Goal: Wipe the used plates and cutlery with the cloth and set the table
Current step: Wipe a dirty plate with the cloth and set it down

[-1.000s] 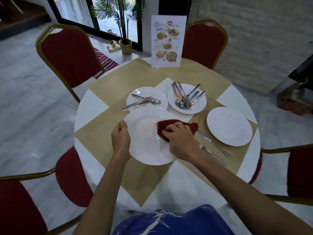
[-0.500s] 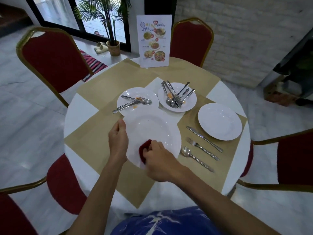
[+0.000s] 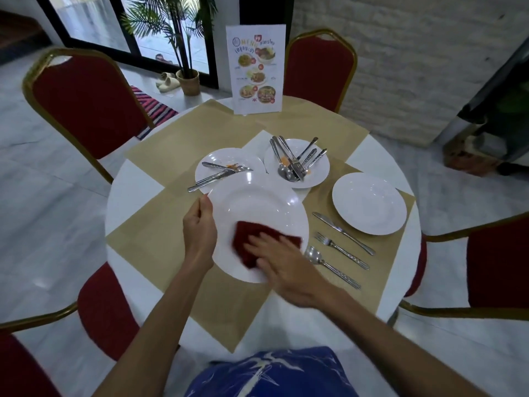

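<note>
Now the left hand (image 3: 200, 227) pinches the glossy white plate (image 3: 257, 202) by its rim; beside that grip, the right hand (image 3: 283, 265), fingers spread, presses a dark-red cloth (image 3: 249, 245).

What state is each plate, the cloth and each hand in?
Held plate: lifted, looks clean.
Cloth: pressed on held plate.
Left hand: grips held plate's rim.
Right hand: flat on cloth, blurred.
Back-left plate: orange smears, cutlery on it.
Back-right plate: holds cutlery pile, orange smear.
Right plate: clean, set down.
</note>
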